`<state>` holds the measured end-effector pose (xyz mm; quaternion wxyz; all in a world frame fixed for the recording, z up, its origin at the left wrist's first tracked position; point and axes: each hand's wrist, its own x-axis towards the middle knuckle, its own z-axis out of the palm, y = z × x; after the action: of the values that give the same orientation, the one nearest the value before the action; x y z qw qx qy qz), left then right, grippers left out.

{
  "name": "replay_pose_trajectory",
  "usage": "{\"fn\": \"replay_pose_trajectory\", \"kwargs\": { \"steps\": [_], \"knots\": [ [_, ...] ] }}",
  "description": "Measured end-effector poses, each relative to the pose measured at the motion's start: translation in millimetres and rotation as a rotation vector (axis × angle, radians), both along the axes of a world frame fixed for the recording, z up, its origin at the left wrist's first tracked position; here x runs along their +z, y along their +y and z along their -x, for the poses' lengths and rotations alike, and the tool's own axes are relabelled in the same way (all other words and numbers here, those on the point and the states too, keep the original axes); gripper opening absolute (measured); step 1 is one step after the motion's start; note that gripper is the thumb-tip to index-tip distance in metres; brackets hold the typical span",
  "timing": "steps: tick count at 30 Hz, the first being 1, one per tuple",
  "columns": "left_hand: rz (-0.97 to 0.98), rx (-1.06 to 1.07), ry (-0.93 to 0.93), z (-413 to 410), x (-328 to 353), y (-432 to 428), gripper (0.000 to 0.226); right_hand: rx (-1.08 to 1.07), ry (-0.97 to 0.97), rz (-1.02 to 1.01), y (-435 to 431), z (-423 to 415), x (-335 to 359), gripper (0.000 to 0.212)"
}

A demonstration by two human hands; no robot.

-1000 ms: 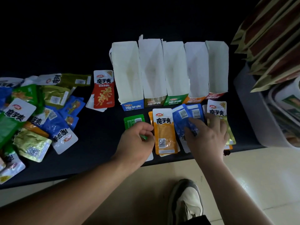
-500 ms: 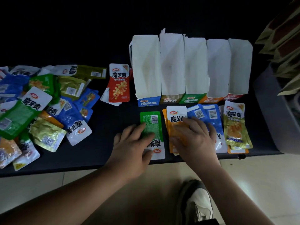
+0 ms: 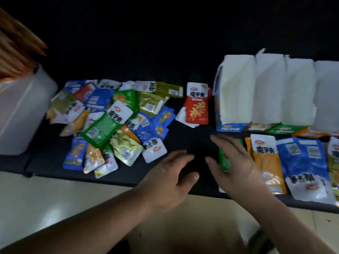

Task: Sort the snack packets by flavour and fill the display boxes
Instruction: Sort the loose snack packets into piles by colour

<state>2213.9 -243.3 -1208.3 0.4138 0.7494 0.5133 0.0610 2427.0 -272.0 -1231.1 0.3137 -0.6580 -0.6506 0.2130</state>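
Green pkt [image 3: 224,159] lies near the table's [image 3: 183,142] front edge, right of centre, mostly hidden under my right hand [image 3: 236,162]. Fingers are straight and spread flat over it, no pinch I can see. Left hand [image 3: 170,180] hovers just beside, wide and relaxed, holding nothing.

Risk, as I judge it: the pkt sits close to the front edge and the foil looks slick, so a sloppy slide w/ flat fingers could push it off onto the floor. It could also ride under the orange pkt [image 3: 266,162] just beside it on the right & mix flavours. Dim light + blur make olive vs green easy to confuse too.

Pkt itself: bright green, glossy, flat pouch, label not readable here.

Past the orange one, blue pkts [image 3: 302,162] overlap. Display boxes [image 3: 236,92] stand in a row toward the back right, white flaps up, coloured fronts. Red pkt [image 3: 197,105] lies left of them. Unsorted pile [image 3: 110,129] sits toward the left end, white bin [image 3: 23,110] beyond it.
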Motion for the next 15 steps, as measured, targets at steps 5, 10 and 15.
{"fn": "replay_pose_trajectory", "kwargs": {
  "steps": [5, 10, 15],
  "knots": [
    [-0.284, 0.144, 0.053, 47, -20, -7, 0.046, 0.120, 0.023, 0.130, 15, 46, -10, 0.066],
    [-0.421, 0.198, 0.359, 90, -36, 15, 0.059, 0.209, -0.070, 0.165, 48, 70, -7, 0.071],
    [-0.357, 0.146, 0.508, 116, -54, 15, 0.074, 0.407, -0.314, 0.299, 110, 112, -8, 0.084]
  ]
}}
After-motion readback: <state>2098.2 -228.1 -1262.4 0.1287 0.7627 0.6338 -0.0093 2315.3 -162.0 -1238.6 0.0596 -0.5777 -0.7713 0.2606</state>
